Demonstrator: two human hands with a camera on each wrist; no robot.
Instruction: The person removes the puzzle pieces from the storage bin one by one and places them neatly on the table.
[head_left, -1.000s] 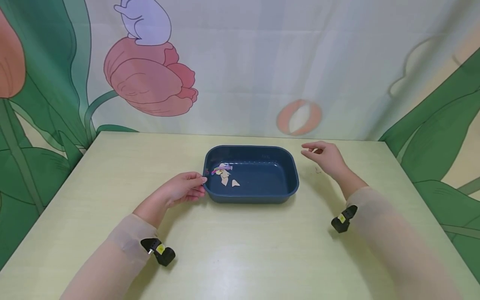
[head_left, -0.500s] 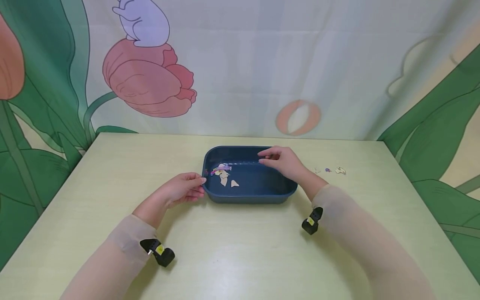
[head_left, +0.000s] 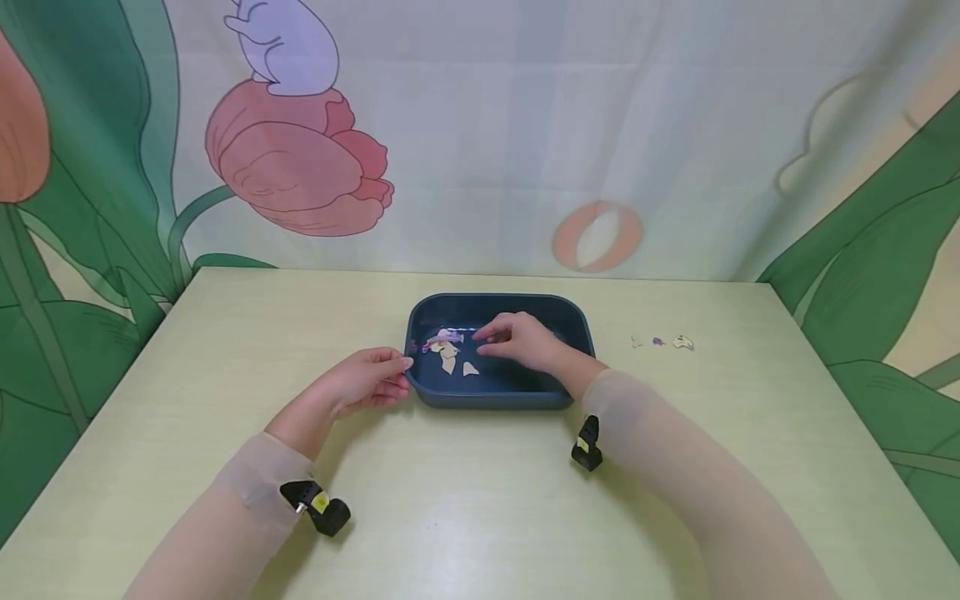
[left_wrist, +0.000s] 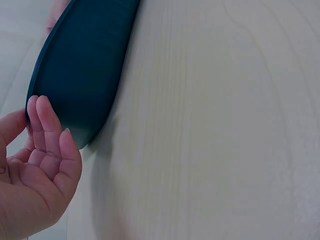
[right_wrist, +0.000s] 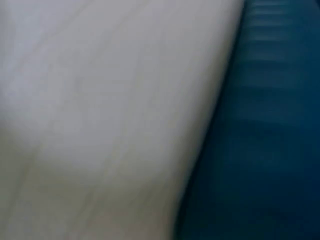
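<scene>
A dark blue rectangular tray (head_left: pixel 525 398) stands on the table. My left hand (head_left: pixel 363 379) pinches its left rim, thumb over the edge and fingers against the outer wall; the left wrist view shows this grip on the tray (left_wrist: pixel 80 65) too. Inside the tray, at the left, lie several small flat cut-out pieces (head_left: pixel 447 354), some pale, some pink and purple. One pale piece (head_left: pixel 470 368) lies a little apart. My right hand (head_left: pixel 521 342) hovers over the tray's middle, fingertips parted, just right of the pieces. The right wrist view is blurred and shows no hand.
On the table (head_left: pixel 465 492), right of the tray, small flat pieces lie in a row: a faint one (head_left: pixel 636 341), a purple one (head_left: pixel 657 341) and a pale outlined one (head_left: pixel 682 342). A printed curtain (head_left: pixel 480 150) hangs behind the table's far edge.
My right hand has moved left from beside the tray to over its inside, and the purple and pale outlined pieces on the table have come into sight. My left hand stays on the rim.
</scene>
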